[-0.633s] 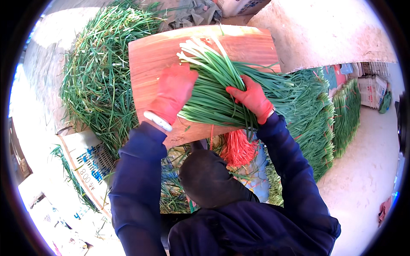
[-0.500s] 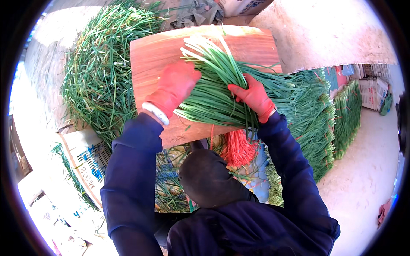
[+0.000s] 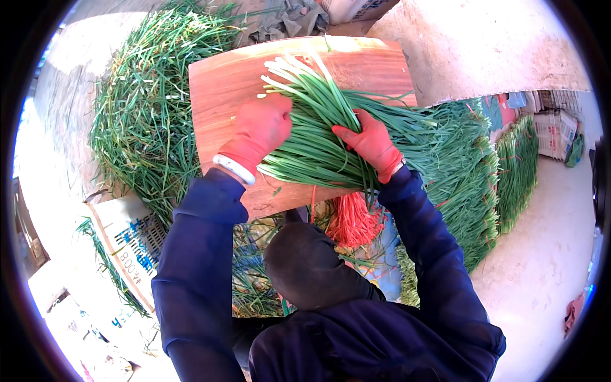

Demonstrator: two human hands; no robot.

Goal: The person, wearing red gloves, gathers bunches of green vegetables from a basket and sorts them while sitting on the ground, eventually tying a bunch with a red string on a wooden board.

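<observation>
A loose bunch of garlic chives [image 3: 318,137] lies across a reddish wooden board [image 3: 219,83], pale stem ends toward the far side and leaves trailing right. My right hand [image 3: 374,145], in a red rubber glove, grips the bunch with the thumb on top and the fingers partly hidden. At the bunch's left side, my left hand [image 3: 261,127] is gloved in red too and closed, knuckles up. A small white tip shows just beyond its fingers; what they hold is hidden. A white band circles the left wrist.
A heap of loose green trimmings [image 3: 146,108] sits left of the board. Bundled chives [image 3: 461,184] are stacked on the right, with another row [image 3: 517,169] beyond. Red ties [image 3: 356,219] hang by the board's near edge. A printed carton [image 3: 130,245] stands at lower left.
The view has shifted a little. My left hand has drawn slightly back from the pale stem ends, while my right hand keeps its hold on the bunch.
</observation>
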